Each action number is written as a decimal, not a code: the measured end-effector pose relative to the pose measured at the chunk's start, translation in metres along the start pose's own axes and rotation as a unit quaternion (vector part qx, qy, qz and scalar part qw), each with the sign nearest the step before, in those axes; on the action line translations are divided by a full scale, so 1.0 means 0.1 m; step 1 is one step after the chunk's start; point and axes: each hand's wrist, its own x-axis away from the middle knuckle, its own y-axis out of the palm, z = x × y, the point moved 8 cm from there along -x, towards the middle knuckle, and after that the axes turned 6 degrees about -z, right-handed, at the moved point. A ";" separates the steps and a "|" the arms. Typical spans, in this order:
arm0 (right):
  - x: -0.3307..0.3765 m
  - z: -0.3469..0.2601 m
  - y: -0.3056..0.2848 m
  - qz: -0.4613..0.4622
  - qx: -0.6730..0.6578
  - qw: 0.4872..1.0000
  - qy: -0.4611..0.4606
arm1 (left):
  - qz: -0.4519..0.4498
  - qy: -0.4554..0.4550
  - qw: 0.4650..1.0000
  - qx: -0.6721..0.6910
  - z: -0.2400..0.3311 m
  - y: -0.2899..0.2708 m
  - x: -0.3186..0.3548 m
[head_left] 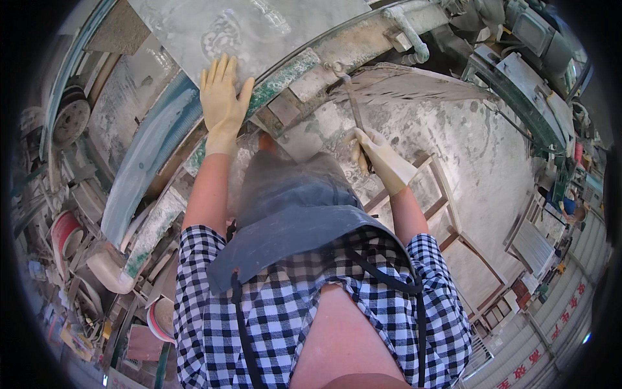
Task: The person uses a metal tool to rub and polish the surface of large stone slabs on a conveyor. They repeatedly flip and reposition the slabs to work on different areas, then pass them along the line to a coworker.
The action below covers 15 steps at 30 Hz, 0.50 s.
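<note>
My left hand [223, 104], in a pale cream rubber glove, lies with its fingers spread at the near edge of a grey, smooth, wet-looking slab [272, 32]. A pale round pattern shows on the slab just past the fingertips. My right hand [382, 152], gloved alike, is closed round the lower end of a thin metal lever [354, 107]. The lever's upper end meets a worn machine rail [304, 74] with chipped green paint, which runs along the slab's near side. A dark grey apron [291, 240] hangs over my front.
A curved blue panel [146, 149] stands left of my left arm. Red-rimmed wheels [68, 236] and clutter fill the far left. Right of my right hand, a wooden frame [444, 188] rests on the stained floor [479, 168]. Another person [571, 211] shows small at the far right.
</note>
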 end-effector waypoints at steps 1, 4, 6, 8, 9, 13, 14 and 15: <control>-0.04 0.02 0.01 0.002 0.000 1.000 0.011 | -0.006 -0.005 1.000 -0.001 -0.01 0.01 0.00; -0.12 0.03 -0.02 0.013 0.016 0.999 0.041 | -0.015 -0.011 1.000 -0.008 -0.03 0.04 0.01; -0.14 -0.03 -0.10 0.013 0.038 0.998 0.052 | -0.014 -0.011 1.000 -0.014 -0.04 0.05 0.01; -0.15 -0.12 -0.25 0.015 0.085 0.994 0.071 | -0.010 -0.004 1.000 -0.015 -0.04 0.05 0.01; -0.17 -0.18 -0.35 0.015 0.121 0.989 0.085 | -0.008 -0.004 1.000 -0.015 -0.04 0.05 0.01; -0.20 -0.42 -0.69 -0.011 0.231 0.964 0.129 | -0.004 -0.001 1.000 -0.016 -0.04 0.05 0.01; -0.21 -0.45 -0.73 -0.024 0.245 0.960 0.136 | -0.004 0.000 1.000 -0.017 -0.03 0.04 0.01; -0.22 -0.51 -0.78 -0.022 0.267 0.954 0.132 | -0.006 -0.002 1.000 -0.017 -0.03 0.04 0.01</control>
